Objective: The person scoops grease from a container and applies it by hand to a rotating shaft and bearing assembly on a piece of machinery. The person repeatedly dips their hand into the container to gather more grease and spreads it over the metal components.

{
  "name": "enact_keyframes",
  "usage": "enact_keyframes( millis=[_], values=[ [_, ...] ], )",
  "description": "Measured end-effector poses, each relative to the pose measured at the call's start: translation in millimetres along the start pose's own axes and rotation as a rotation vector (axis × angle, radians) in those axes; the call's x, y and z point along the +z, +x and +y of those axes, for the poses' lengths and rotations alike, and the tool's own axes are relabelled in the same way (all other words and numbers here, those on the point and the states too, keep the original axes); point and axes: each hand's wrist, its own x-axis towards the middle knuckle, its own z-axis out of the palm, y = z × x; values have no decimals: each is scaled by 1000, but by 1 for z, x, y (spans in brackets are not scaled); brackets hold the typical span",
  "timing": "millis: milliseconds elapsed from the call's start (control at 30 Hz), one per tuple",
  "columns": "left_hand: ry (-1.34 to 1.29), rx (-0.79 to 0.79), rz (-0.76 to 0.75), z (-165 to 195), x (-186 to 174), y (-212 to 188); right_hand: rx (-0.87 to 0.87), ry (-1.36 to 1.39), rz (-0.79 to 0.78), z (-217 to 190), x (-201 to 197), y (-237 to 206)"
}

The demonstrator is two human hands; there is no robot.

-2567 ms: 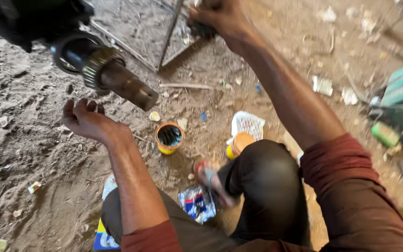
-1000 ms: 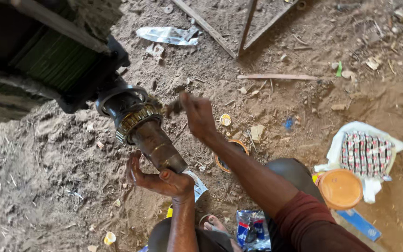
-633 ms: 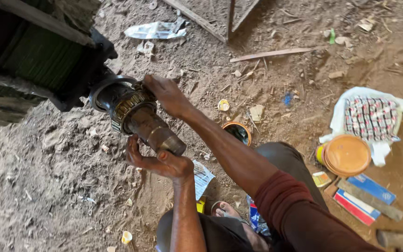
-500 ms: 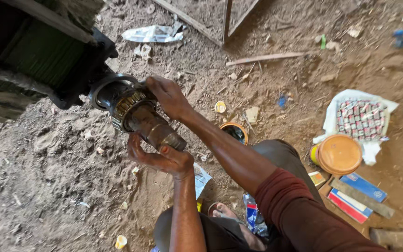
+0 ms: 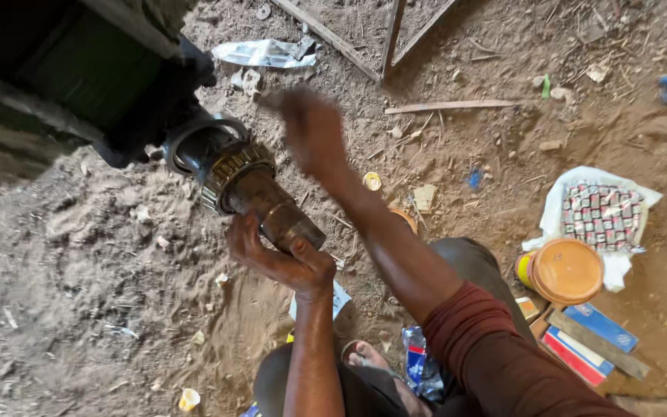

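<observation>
A greasy steel axle shaft (image 5: 268,202) juts out of a dark machine body (image 5: 79,73) at the upper left, with a brass-coloured roller bearing (image 5: 229,171) around it. My left hand (image 5: 275,259) cups the shaft's end from below, fingers wrapped on it. My right hand (image 5: 310,127) is blurred in the air just right of the bearing, fingers apart, holding nothing.
Dirt ground all around. A small tin (image 5: 403,218) lies behind my right forearm. An orange-lidded tub (image 5: 565,270), a patterned cloth on a white bag (image 5: 600,216), flat boxes (image 5: 588,344) and a wooden stick (image 5: 449,106) lie to the right. Plastic wrapper (image 5: 264,52) at top.
My right hand has lifted off the bearing and swung up and to the right. My left hand stays under the shaft's end.
</observation>
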Motion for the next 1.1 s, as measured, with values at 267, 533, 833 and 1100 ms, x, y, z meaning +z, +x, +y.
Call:
enact_keyframes(
  millis=[267, 533, 833, 1100],
  values=[
    [-33, -28, 35, 3, 3, 4, -394, -279, -233, -31, -2, 0],
    [-27, -59, 56, 2, 2, 1, -57, -264, -290, -33, -17, -4],
    [-46, -162, 119, -7, 10, -12, 61, -81, -409, -29, 19, 12],
    [-30, -205, 177, -2, 11, -9, 39, -19, -381, -35, 28, 24]
  ],
)
